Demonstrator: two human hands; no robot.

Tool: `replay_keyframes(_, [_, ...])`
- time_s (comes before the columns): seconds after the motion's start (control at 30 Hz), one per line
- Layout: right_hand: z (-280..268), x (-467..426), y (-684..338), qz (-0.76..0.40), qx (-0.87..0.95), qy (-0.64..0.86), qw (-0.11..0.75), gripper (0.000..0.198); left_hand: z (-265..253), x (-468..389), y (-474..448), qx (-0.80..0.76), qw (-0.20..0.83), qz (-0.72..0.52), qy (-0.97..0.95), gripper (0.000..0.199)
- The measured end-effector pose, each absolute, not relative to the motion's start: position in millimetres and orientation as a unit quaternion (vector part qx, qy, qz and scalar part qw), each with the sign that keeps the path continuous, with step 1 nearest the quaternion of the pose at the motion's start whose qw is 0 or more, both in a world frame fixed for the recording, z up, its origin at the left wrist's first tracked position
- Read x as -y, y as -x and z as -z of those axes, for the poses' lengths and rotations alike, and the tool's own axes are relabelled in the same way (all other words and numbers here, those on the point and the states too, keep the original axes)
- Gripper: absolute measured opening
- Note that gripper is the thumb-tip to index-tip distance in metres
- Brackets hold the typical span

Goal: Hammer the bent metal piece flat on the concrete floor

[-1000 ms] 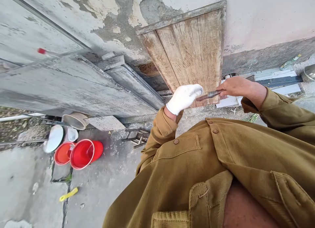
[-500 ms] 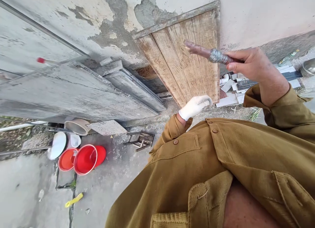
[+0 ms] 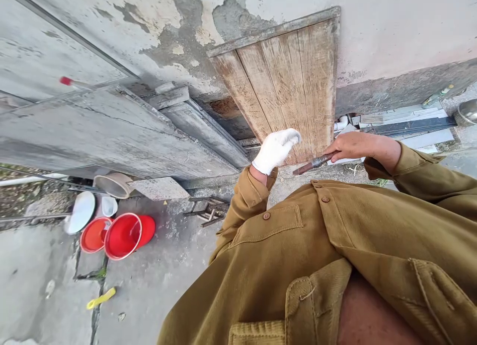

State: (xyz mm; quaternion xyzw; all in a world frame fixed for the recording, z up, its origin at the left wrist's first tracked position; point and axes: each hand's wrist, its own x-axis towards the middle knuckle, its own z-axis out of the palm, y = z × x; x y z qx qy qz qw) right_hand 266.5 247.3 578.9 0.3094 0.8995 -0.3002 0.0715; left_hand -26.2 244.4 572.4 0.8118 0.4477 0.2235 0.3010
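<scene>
Tool (image 3: pixel 311 165), probably light and stiff, best held behind its wire (image 3: pixel 320 161); right hand's (image 3: pixel 348 145) fingers grasp it, left hand's (image 3: pixel 276 147) curl, contents indiscernible.

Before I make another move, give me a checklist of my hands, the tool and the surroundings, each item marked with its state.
1. Right hand gripping the wire-wrapped tool: ok, its fingers close around one end.
2. Gloves on both sides: not ok; the left hand wears a white glove, the right is bare.
3. Left hand free: cannot tell; its fingers are curled and may hide something.
4. Wooden panel propped against the wall: ok, it leans there.
5. Ground free of loose items: not ok; a yellow object lies on the concrete.
</scene>
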Motion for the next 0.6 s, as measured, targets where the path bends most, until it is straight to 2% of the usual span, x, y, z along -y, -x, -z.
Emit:
replay_keyframes(0.1, [-593,-241,-268,0.377,-0.881,-0.279,0.06,0.039,-555,-254,25,-0.475,0.323,-0.219,-0.788,0.027])
replay_keyframes(0.17, [-606,-239,-269,0.392,-0.867,-0.308,0.015,0.043,-544,-254,18,-0.483,0.356,-0.2,-0.775,0.026])
replay_keyframes(0.3, [-626,-245,-275,0.334,-0.819,-0.45,-0.122,0.051,-528,-235,-5,-0.441,0.435,-0.155,-0.77,0.027])
replay_keyframes(0.37, [-627,-253,-277,0.286,-0.798,-0.509,-0.149,0.052,-527,-223,-15,-0.389,0.455,-0.137,-0.789,0.03])
replay_keyframes(0.47, [-616,-262,-278,0.199,-0.788,-0.573,-0.107,0.05,-534,-214,-20,-0.358,0.412,-0.113,-0.83,0.032])
replay_keyframes(0.6, [-594,-264,-274,0.119,-0.793,-0.596,0.028,0.048,-547,-219,-10,-0.369,0.278,-0.075,-0.884,0.032])
